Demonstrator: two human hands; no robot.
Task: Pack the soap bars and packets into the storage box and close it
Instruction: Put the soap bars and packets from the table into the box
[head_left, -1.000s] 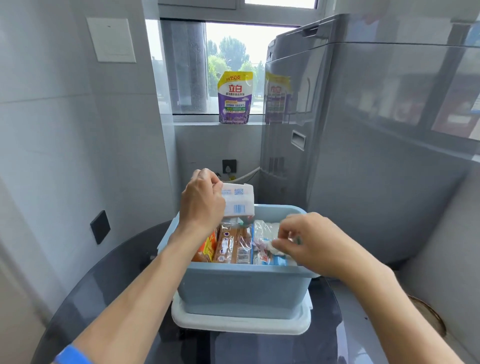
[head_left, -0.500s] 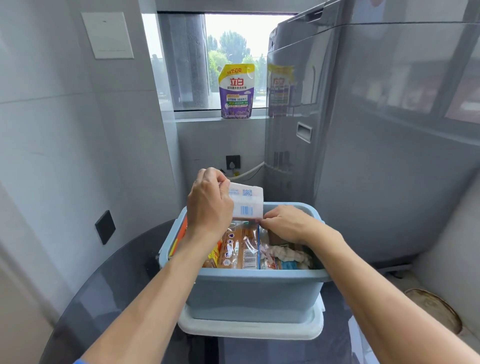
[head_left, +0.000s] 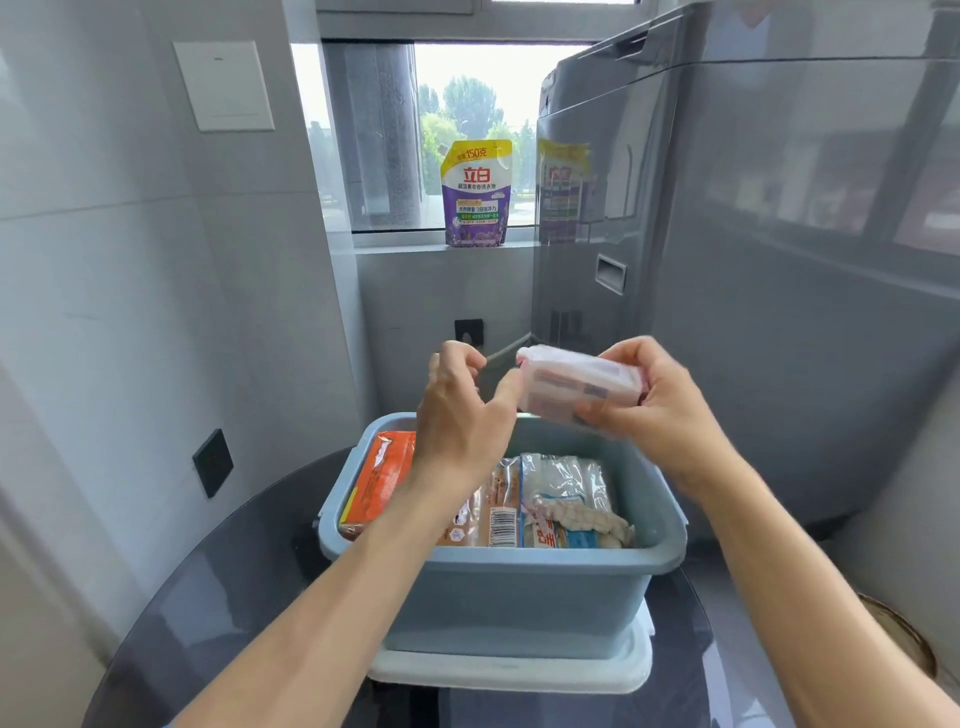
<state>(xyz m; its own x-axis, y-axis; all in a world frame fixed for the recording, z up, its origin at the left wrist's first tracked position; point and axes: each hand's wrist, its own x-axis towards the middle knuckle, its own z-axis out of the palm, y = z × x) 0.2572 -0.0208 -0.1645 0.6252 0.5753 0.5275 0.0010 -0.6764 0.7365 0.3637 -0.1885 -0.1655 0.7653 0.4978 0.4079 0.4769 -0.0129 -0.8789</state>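
A blue storage box (head_left: 519, 592) stands on its white lid (head_left: 511, 673) on a dark round surface. Inside lie an orange packet (head_left: 382, 478), brown wrapped soap bars (head_left: 501, 512) and a clear packet with white contents (head_left: 571, 499). Above the box's far rim my right hand (head_left: 660, 410) grips a white wrapped soap bar (head_left: 579, 387), blurred by motion. My left hand (head_left: 462, 415) hovers just left of the bar with fingers apart, its fingertips at the bar's left end.
A tall grey appliance (head_left: 779, 260) fills the right side. A purple detergent pouch (head_left: 475, 195) stands on the window sill behind. The grey wall on the left carries a black socket (head_left: 212, 462). A round brown thing (head_left: 904, 639) lies low at the right.
The white soap bar passed from my left hand to my right hand and rose above the box. My left hand let go and opened.
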